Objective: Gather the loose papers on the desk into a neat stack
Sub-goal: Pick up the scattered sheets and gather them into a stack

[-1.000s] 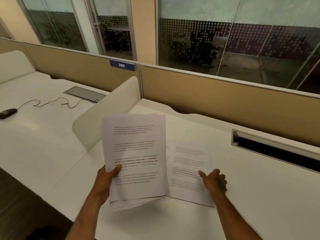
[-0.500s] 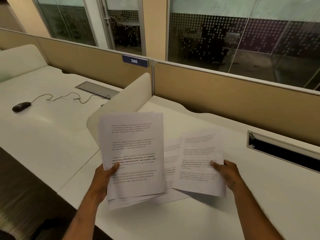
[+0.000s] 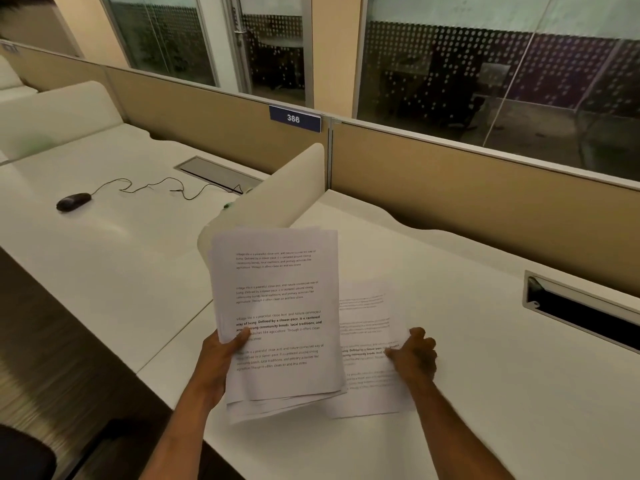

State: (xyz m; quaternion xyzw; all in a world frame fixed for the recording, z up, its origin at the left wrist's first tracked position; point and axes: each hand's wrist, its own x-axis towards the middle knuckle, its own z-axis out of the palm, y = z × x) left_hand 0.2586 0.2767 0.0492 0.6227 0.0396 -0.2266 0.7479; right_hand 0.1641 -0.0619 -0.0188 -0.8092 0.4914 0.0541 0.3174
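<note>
My left hand (image 3: pixel 221 362) holds a stack of printed papers (image 3: pixel 277 306) tilted up above the white desk (image 3: pixel 502 393), thumb on the top page. The sheets' lower edges are fanned and uneven. To the right of the stack, a loose printed sheet (image 3: pixel 367 327) lies flat on the desk, its left part hidden behind the stack. My right hand (image 3: pixel 414 355) is down on that sheet's right side, thumb on top and fingers curled at its edge.
A white curved divider (image 3: pixel 277 195) stands just behind the stack. On the neighbouring desk lie a black mouse (image 3: pixel 72 201) and its cable. A dark cable slot (image 3: pixel 581 317) is set in the desk at right. A beige partition (image 3: pixel 450 188) closes the back.
My right hand held one sheet lifted off the desk half a second ago; that sheet has left it, and the hand has dropped onto the sheet lying flat. The left hand's stack stays raised.
</note>
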